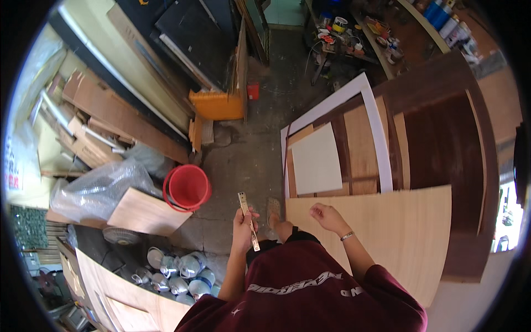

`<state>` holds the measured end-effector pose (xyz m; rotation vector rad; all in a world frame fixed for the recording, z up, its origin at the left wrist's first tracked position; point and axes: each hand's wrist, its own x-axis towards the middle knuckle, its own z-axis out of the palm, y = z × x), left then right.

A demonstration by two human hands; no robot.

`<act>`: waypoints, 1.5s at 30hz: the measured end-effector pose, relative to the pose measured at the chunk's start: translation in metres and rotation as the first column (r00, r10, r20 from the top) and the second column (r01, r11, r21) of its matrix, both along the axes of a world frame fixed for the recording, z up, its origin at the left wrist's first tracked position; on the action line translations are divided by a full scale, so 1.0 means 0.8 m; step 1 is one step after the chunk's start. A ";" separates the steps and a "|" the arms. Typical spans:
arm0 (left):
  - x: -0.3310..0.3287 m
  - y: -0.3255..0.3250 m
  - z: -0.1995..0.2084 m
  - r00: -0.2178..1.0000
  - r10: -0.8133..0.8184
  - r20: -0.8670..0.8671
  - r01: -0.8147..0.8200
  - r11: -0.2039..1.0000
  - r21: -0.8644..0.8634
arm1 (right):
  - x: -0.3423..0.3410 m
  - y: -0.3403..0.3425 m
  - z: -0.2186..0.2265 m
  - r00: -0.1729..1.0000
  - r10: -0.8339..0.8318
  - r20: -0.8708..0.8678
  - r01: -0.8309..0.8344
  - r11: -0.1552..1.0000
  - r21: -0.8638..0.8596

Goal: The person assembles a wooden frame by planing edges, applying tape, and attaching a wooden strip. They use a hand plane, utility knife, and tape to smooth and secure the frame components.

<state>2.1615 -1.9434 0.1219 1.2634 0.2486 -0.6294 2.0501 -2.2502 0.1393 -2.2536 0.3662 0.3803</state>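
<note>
My left hand (242, 226) is wrapped round what looks like a folded ruler (248, 221), a narrow pale strip with metal-looking ends. It points up and away from me, sticking out past both sides of my fist. Over the near-left part of a large light plywood sheet (398, 232) is my right hand (330, 217), its fingers curled in. Whether anything small is inside those fingers is hidden. The sheet rests on a dark brown wooden panel (437, 149), together with a white frame (376, 122) and a smaller whitish board (318, 160).
To the left stands a red bucket (188, 188) beside a plywood piece (149, 213) and bubble wrap (105, 185). Several clear plastic bottles (180, 274) lie at the lower left. Boards (193, 44) lean at the far left. A cluttered bench (354, 33) stands far right.
</note>
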 end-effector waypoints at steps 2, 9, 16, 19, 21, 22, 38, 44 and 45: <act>0.074 -0.038 0.020 0.998 -0.055 -0.016 0.055 0.998 0.026 | 0.085 -0.049 0.013 0.991 -0.136 0.007 0.135 0.988 0.074; 0.338 -0.173 0.026 0.989 -0.132 0.064 0.130 0.991 0.042 | 0.343 -0.189 0.025 0.994 -0.111 0.026 0.108 0.991 0.077; 0.644 -0.335 0.023 0.956 -0.278 0.090 0.271 0.960 0.075 | 0.552 -0.301 -0.026 0.992 -0.125 -0.029 0.125 0.992 -0.005; 0.760 -0.387 0.043 0.957 -0.275 0.088 0.270 0.960 0.069 | 0.641 -0.339 0.012 0.992 -0.119 -0.037 0.118 0.993 -0.018; 0.837 -0.429 0.055 0.957 -0.262 0.126 0.260 0.965 0.034 | 0.696 -0.371 0.028 0.971 -0.237 0.007 0.237 0.971 0.023; 0.871 -0.445 0.061 0.956 -0.262 0.130 0.257 0.965 0.058 | 0.722 -0.385 0.034 0.958 -0.285 0.005 0.285 0.958 0.006; 1.314 -0.752 -0.106 0.930 -0.337 -0.148 0.361 0.912 0.194 | 1.064 -0.897 0.010 0.537 -0.644 0.545 0.844 0.406 -0.350; 1.437 -0.800 -0.155 0.828 -0.514 -0.222 0.558 0.794 0.241 | 1.118 -1.135 0.084 0.267 -0.717 0.644 0.962 0.159 -0.222; 1.459 -0.790 -0.187 0.788 -0.557 -0.262 0.615 0.741 0.271 | 1.124 -1.164 0.082 0.250 -0.712 0.656 0.966 0.137 -0.219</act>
